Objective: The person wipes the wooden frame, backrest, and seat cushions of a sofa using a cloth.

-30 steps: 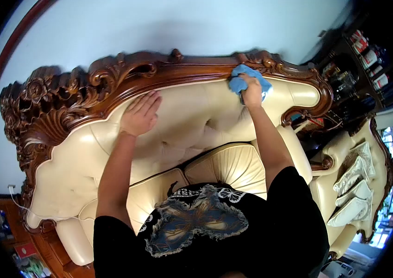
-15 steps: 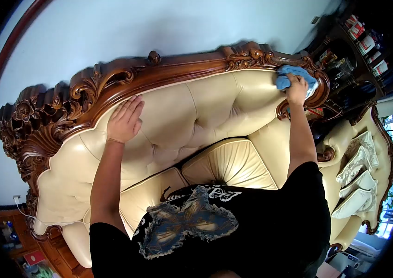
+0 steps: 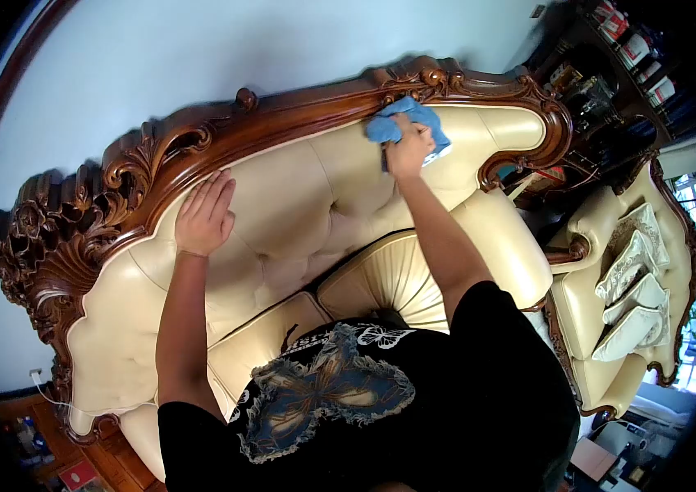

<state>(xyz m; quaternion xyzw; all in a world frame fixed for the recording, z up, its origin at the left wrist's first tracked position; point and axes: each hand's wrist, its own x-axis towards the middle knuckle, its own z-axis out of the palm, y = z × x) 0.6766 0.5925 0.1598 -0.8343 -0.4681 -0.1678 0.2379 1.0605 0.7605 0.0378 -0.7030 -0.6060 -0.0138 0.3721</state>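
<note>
The blue cloth [image 3: 410, 109] has moved to the frame's upper centre, right hand [image 3: 409, 152] gripping it — left hand [image 3: 204, 215], centre-left, lies fingers outstretched on the sofa [image 3: 286, 184].

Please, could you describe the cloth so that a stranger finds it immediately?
Find the large cream sofa with its carved brown frame. Near its top, right of the picture's middle, the right hand holds the crumpled cloth. Its blue colour sets it apart from the cream and brown around it.
</note>
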